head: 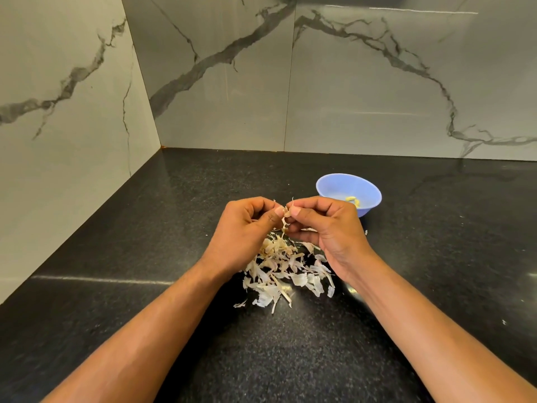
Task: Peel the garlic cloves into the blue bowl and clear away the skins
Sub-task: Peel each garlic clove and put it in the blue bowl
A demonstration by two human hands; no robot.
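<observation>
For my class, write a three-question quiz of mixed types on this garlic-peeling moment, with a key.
1. True or false: the blue bowl sits beyond the right hand.
2. Where does the pile of skins lie? A) in the bowl B) on the black counter below the hands C) on a plate
3. What do the left hand and right hand pinch between them?

Key: 1 true. 2 B. 3 a garlic clove with its skin partly on.

One camera up on the head looks forward and down — close over the black counter point(116, 286), marble wall point(348, 82) across the frame's top.
</observation>
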